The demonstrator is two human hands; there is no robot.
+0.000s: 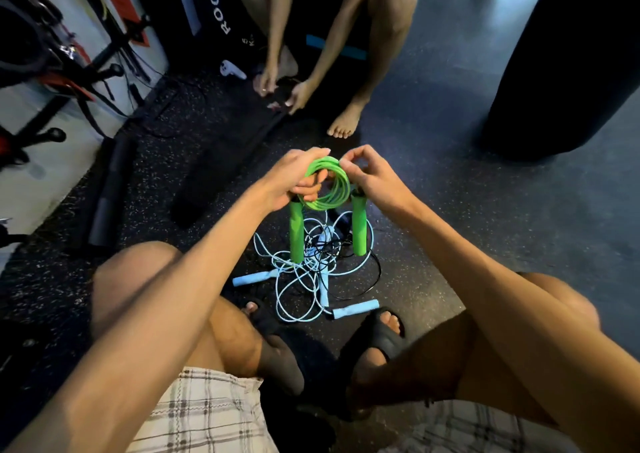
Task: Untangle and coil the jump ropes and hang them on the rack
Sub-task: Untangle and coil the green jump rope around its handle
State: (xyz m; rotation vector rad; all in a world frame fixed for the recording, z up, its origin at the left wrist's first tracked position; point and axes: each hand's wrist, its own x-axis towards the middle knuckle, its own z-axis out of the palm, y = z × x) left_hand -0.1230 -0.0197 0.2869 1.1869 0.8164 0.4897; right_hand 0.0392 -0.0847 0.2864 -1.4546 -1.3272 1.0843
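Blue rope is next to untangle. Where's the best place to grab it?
Grip the light blue handle near the right foot, from above across its middle: it lies flat on the floor, outside the tangle, both long sides free.

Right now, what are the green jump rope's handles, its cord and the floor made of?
The green handles look like foam: dull, soft-looking, with no shine. The green cord looks like smooth plastic, a bit glossy where light hits its loops. The floor is probably rubber matting: dark, matte, with pale specks.
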